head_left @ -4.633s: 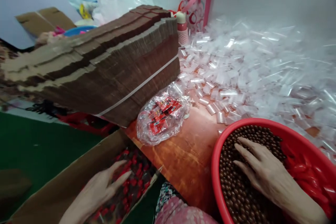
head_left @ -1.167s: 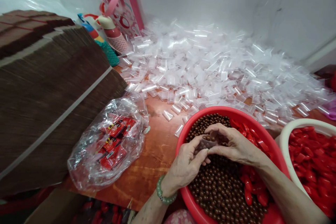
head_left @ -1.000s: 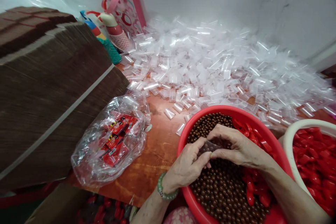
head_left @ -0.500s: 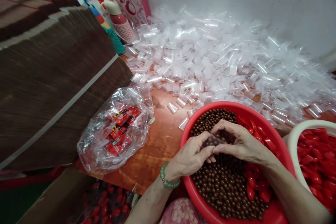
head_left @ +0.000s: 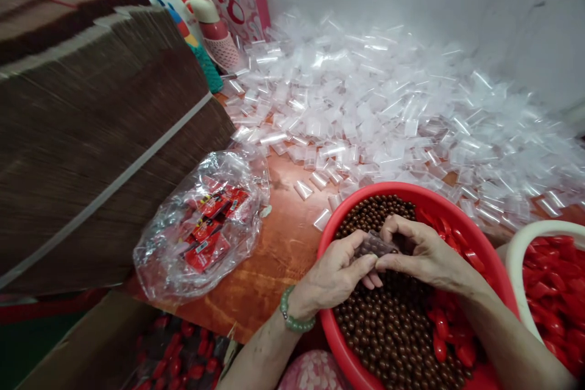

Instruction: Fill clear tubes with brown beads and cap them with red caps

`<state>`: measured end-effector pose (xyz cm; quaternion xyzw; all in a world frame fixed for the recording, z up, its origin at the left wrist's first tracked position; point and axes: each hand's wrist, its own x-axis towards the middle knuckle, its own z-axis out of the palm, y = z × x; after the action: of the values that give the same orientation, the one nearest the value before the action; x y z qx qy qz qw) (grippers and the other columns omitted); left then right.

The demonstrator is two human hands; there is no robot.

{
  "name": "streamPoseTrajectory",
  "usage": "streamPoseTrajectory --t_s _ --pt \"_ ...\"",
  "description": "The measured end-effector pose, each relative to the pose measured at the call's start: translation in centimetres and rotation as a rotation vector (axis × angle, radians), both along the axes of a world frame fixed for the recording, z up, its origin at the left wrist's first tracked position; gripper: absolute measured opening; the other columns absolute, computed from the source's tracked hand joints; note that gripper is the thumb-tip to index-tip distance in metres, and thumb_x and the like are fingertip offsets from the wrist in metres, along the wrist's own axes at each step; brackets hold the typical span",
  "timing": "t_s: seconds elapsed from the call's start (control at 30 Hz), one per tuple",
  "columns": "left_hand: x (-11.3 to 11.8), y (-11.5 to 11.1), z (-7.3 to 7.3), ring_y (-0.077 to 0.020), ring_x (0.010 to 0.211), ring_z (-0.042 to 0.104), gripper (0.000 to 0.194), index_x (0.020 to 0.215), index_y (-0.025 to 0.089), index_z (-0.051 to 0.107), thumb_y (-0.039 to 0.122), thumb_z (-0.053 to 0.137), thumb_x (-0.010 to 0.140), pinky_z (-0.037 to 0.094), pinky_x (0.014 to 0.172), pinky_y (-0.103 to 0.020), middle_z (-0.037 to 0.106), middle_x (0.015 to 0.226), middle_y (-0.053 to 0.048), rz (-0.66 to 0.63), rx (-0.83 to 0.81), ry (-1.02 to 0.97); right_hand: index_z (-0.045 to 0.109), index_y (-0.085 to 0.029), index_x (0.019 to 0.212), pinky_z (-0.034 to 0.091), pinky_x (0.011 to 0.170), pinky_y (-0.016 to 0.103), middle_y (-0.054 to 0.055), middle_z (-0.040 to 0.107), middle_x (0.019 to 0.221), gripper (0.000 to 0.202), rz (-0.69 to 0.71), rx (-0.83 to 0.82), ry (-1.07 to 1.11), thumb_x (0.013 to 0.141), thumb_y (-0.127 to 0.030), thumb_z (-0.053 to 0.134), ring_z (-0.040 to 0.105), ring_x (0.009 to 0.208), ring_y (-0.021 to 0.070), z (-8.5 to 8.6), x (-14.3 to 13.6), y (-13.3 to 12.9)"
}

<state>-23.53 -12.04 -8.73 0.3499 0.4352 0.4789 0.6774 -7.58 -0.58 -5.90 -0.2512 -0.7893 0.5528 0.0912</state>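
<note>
Drawn away from the cardboard box (head_left: 85,344) since earlier, the left grip (head_left: 334,271) now meets the right grip (head_left: 420,254), both pinching a ball-filled clear pouch (head_left: 372,245) above the red basin (head_left: 397,189) of loose brown balls (head_left: 388,332) and glossy red pieces (head_left: 440,324)

Cool, diffuse light glares off the clear plastic sleeves (head_left: 347,109) and glints on brown balls (head_left: 388,326). The cardboard box (head_left: 89,341) lies in shadow, apparently slightly blurred; the outer edges look stretched.
</note>
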Motion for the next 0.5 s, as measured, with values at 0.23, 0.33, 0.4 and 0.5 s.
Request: streamPoseTrajectory --t_s 0.23,0.33,0.4,0.5 --pt "-0.2 0.2 0.1 -0.0110 0.064 0.060 0.032 0.101 0.012 0.057 0.041 0.060 0.089 0.048 0.062 -0.021 0.062 0.075 -0.003 0.061 0.004 -0.090 0.053 -0.022 0.090 0.044 0.061 0.022 -0.004 0.053 0.073 0.025 -0.072 -0.014 0.067 0.083 -0.037 0.072 0.052 0.066 0.0112 0.2 0.6 -0.4" --pt "-0.3 0.2 -0.2 -0.0130 0.070 0.065 0.032 0.102 0.013 0.056 0.039 0.064 0.087 0.052 0.068 -0.024 0.066 0.087 -0.006 0.132 0.004 -0.225 0.049 -0.025 0.122 0.052 0.072 0.027 0.000 0.063 0.086 0.046 -0.066 0.030 0.070 0.085 -0.043 0.069 0.063 0.079 0.0159 0.3 1.7 0.2" --pt "-0.3 0.2 -0.3 -0.0153 0.078 0.068 0.032 0.104 0.013 0.056 0.036 0.067 0.085 0.054 0.073 -0.026 0.068 0.095 -0.009 0.162 -0.006 -0.263 0.051 -0.024 0.126 0.051 0.087 0.035 0.006 0.067 0.105 0.045 -0.052 0.242 -0.076 0.088 -0.045 0.063 0.065 0.098 0.0212 0.0 2.6 1.1" --pt "-0.2 0.1 -0.4 -0.0180 0.086 0.070 0.036 0.108 0.013 0.057 0.031 0.072 0.081 0.053 0.076 -0.026 0.069 0.098 -0.010 0.176 -0.023 -0.285 0.060 -0.019 0.117 0.046 0.094 0.046 0.013 0.066 0.116 0.035 -0.047 0.669 -0.411 0.091 -0.042 0.058 0.062 0.108 0.0296 -1.0 3.6 2.5"
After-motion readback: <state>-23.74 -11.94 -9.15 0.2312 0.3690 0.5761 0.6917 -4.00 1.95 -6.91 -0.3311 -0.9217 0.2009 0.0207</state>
